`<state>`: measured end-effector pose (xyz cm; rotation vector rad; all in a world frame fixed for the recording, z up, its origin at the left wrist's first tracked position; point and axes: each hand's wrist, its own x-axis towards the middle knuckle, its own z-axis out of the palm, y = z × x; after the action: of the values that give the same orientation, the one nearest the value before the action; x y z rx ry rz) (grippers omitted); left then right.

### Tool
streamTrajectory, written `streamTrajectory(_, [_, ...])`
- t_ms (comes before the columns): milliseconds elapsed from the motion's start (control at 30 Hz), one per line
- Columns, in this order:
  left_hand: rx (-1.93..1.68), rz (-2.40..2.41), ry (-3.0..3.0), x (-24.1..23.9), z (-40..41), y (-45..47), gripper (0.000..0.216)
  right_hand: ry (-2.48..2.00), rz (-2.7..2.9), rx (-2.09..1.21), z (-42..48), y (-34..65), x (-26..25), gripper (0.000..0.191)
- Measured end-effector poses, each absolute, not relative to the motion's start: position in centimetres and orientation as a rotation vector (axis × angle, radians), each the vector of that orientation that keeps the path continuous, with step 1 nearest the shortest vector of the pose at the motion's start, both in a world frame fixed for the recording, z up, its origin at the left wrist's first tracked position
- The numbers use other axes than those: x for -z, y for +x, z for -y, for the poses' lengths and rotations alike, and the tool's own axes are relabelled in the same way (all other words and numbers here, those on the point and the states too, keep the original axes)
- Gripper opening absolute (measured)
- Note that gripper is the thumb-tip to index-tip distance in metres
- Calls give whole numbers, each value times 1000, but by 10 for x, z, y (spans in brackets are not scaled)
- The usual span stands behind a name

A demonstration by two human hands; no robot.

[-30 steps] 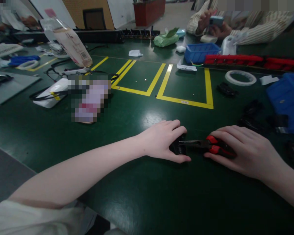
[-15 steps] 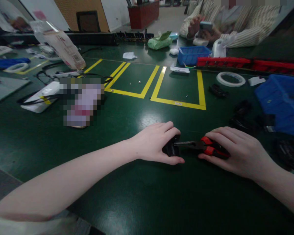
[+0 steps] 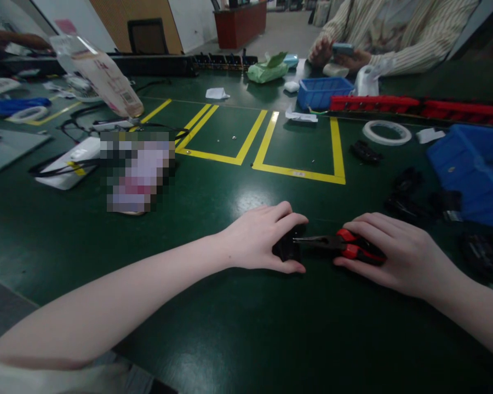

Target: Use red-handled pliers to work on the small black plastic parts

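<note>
My left hand [image 3: 263, 238] is closed over a small black part [image 3: 286, 249] and presses it down on the green table [image 3: 213, 328]. My right hand [image 3: 390, 251] is wrapped round the red-and-black handles of a pair of long-nose pliers [image 3: 345, 245]. The pliers lie nearly flat, with their thin jaws pointing left into the black part. Both hands rest low on the table near its front middle.
Several loose black parts [image 3: 406, 200] lie to the right beside a blue bin [image 3: 472, 169]. Further back are yellow tape outlines [image 3: 296, 169], a tape roll [image 3: 387, 131], a small blue tray [image 3: 324, 92] and red rails [image 3: 414, 104]. Across the table a person in a striped sleeve [image 3: 411, 54] holds a phone. Cables and a white box [image 3: 69, 158] lie at the left.
My view has dropped and shifted slightly, so the table's things sit lower and further left. Both hands keep the same hold on the black part and the pliers.
</note>
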<state>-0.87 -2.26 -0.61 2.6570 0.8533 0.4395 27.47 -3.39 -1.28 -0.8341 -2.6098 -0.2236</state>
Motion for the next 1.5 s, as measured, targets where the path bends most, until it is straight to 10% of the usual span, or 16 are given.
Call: streamTrajectory(1500, [-373,-889,2596,2,22,-9,86,-816,2557,151,34,270,7,25])
